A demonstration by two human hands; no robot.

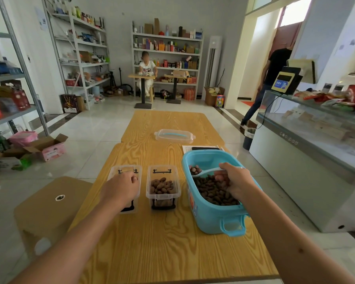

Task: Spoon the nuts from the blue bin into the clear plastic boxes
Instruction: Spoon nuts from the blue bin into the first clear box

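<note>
Gripping spoon [208, 171] over blue bin [211, 218], right hand [237, 181]; left hand [121, 186] grip clenched over clear box [113, 173].

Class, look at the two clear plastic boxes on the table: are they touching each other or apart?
Apart. The head view shows a strip of bare wooden table between the left box and the right box.

blue bin [211, 214] of nuts [213, 190] beside two clear boxes [163, 187].
</note>
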